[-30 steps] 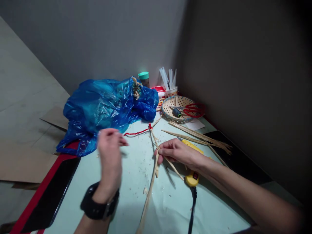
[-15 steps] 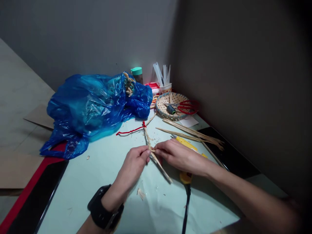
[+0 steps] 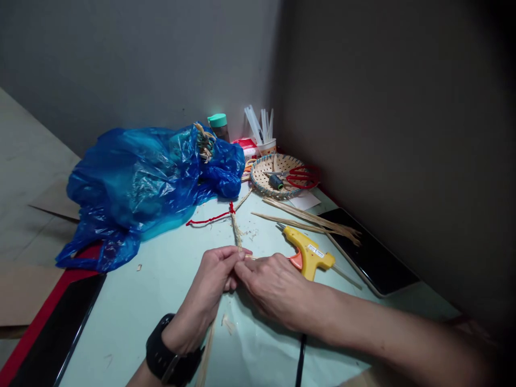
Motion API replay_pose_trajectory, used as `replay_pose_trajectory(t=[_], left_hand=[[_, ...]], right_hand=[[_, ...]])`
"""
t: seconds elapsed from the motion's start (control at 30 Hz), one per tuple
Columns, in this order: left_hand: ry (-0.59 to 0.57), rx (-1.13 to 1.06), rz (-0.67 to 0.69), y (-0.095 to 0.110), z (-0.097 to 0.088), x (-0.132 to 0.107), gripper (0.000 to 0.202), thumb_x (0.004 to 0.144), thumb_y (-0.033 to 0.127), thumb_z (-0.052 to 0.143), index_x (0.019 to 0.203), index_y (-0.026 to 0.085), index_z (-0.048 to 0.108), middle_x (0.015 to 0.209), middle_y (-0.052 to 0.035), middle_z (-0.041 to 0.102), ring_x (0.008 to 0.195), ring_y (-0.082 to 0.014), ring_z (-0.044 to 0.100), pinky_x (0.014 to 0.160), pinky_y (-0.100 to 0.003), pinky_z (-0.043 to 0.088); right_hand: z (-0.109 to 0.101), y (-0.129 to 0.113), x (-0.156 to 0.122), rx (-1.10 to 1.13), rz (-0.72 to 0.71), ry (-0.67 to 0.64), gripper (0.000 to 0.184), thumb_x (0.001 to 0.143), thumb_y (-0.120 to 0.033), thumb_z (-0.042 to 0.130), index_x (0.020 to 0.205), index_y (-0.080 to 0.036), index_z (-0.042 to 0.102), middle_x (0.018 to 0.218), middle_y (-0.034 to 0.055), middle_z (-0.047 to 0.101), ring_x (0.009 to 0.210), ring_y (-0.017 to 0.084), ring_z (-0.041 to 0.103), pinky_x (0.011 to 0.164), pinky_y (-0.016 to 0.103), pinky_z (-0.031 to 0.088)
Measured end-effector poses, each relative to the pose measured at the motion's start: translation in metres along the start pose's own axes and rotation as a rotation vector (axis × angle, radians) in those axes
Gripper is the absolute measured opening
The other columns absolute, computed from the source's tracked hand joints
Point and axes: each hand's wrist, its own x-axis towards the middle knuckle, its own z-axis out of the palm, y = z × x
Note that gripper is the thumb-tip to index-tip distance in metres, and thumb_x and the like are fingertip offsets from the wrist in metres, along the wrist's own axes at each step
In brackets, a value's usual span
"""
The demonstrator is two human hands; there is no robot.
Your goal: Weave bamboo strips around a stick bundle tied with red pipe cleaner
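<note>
A thin braid of pale straw-like strips [image 3: 236,231] lies on the table, running away from me, with red yarn [image 3: 209,220] tied round its far end. My left hand [image 3: 212,274] is closed in a pinch at the braid's near end. Right against it, my right hand [image 3: 274,282] pinches at the strips too, its fingertips partly hidden. Loose strips [image 3: 207,349] trail toward me below the left wrist, which wears a black watch [image 3: 171,344]. Just beyond my right hand lies a yellow glue gun [image 3: 310,250] with an orange trigger.
A blue plastic bag [image 3: 149,177] bulges at the back left. A round woven basket [image 3: 262,185] holds red-handled scissors [image 3: 302,177] and a dark thread spool [image 3: 276,182]. Behind it stands a cup of clear sticks [image 3: 266,147]. Spare strips [image 3: 310,217] overlap a black tablet-like slab [image 3: 374,263].
My right hand has moved left and nearer, meeting my left hand and uncovering the glue gun. The loose strip ends have swung from lower right to lower left. The view has shifted slightly.
</note>
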Motion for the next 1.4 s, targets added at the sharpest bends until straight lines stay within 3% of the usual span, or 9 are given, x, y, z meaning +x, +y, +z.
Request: replay_pose_trajectory(t=[0.13, 0.23, 0.33, 0.5, 0.67, 0.8, 0.97, 1.17, 1.4], left_hand=[[-0.05, -0.025, -0.002, 0.003, 0.0, 0.0, 0.017, 0.075, 0.027, 0.06, 0.068, 0.012, 0.059, 0.045, 0.0073, 0.036, 0.041, -0.0032, 0.022, 0.042, -0.019, 0.013], [-0.1, -0.04, 0.003, 0.005, -0.001, 0.0, 0.019, 0.077, 0.029, 0.061, 0.071, 0.012, 0.059, 0.042, 0.0099, 0.028, 0.041, -0.0035, 0.017, 0.042, -0.019, 0.01], [-0.134, -0.055, 0.027, 0.004, -0.001, -0.001, 0.017, 0.078, 0.029, 0.06, 0.077, 0.011, 0.059, 0.047, 0.0094, 0.031, 0.042, -0.0035, 0.017, 0.042, -0.019, 0.011], [-0.141, 0.054, 0.062, 0.003, 0.002, -0.003, 0.016, 0.079, 0.029, 0.057, 0.087, 0.015, 0.053, 0.048, 0.009, 0.039, 0.039, -0.0046, 0.024, 0.04, -0.019, 0.015], [-0.038, 0.351, 0.088, 0.003, -0.005, -0.01, 0.019, 0.082, 0.037, 0.053, 0.084, 0.018, 0.054, 0.041, 0.0065, 0.048, 0.033, -0.0083, 0.034, 0.038, -0.02, 0.022], [0.138, 0.589, 0.189, 0.006, -0.009, -0.021, 0.025, 0.083, 0.04, 0.051, 0.075, 0.018, 0.06, 0.064, -0.0016, 0.066, 0.037, -0.0098, 0.042, 0.044, -0.023, 0.03], [0.329, 1.218, 0.35, 0.008, 0.021, -0.041, 0.024, 0.089, 0.028, 0.041, 0.08, 0.019, 0.061, 0.068, -0.0073, 0.067, 0.058, -0.0205, 0.059, 0.055, -0.028, 0.032], [0.304, 1.609, 0.364, -0.003, 0.054, -0.044, 0.033, 0.083, 0.001, 0.034, 0.098, 0.013, 0.061, 0.082, -0.0131, 0.067, 0.071, -0.0234, 0.065, 0.054, -0.028, 0.033], [0.291, 1.65, 0.383, -0.014, 0.062, -0.045, 0.037, 0.086, 0.002, 0.028, 0.096, 0.009, 0.063, 0.08, -0.0173, 0.064, 0.071, -0.0277, 0.063, 0.055, -0.03, 0.035]], right_hand=[[-0.021, 0.014, 0.005, 0.175, 0.165, 0.105, 0.033, 0.091, -0.044, 0.04, 0.091, -0.016, 0.058, 0.08, 0.0078, 0.065, 0.068, 0.017, 0.056, 0.057, 0.027, 0.026], [-0.024, 0.026, 0.011, 0.339, 0.242, 0.107, 0.031, 0.094, -0.039, 0.037, 0.092, -0.016, 0.057, 0.083, 0.0075, 0.063, 0.073, 0.016, 0.054, 0.062, 0.026, 0.031], [-0.012, 0.033, 0.017, 0.533, 0.213, 0.017, 0.032, 0.095, -0.034, 0.033, 0.08, -0.016, 0.055, 0.075, 0.0032, 0.06, 0.069, 0.013, 0.051, 0.064, 0.024, 0.032], [-0.003, 0.04, 0.021, 0.647, 0.213, -0.043, 0.034, 0.092, -0.033, 0.039, 0.068, -0.016, 0.054, 0.066, 0.0006, 0.056, 0.063, 0.011, 0.048, 0.062, 0.022, 0.032], [-0.006, 0.04, 0.021, 0.643, 0.227, -0.05, 0.029, 0.088, -0.031, 0.046, 0.068, -0.015, 0.06, 0.065, 0.0003, 0.059, 0.062, 0.011, 0.048, 0.059, 0.022, 0.031], [-0.001, 0.037, 0.021, 0.551, 0.225, 0.05, 0.026, 0.084, -0.027, 0.048, 0.065, -0.015, 0.061, 0.059, -0.0002, 0.058, 0.058, 0.011, 0.047, 0.057, 0.022, 0.029], [0.008, 0.038, 0.021, 0.744, 0.223, 0.076, 0.027, 0.083, -0.026, 0.048, 0.064, -0.015, 0.063, 0.058, -0.0002, 0.061, 0.055, 0.009, 0.051, 0.057, 0.021, 0.034], [0.01, 0.042, 0.021, 1.097, 0.282, -0.055, 0.023, 0.081, -0.03, 0.05, 0.078, -0.013, 0.066, 0.051, -0.004, 0.051, 0.043, 0.007, 0.042, 0.045, 0.019, 0.031], [-0.002, 0.041, 0.019, 0.992, 0.262, -0.101, 0.028, 0.079, -0.03, 0.054, 0.056, -0.014, 0.053, 0.047, -0.0038, 0.049, 0.046, 0.007, 0.043, 0.047, 0.019, 0.032]])
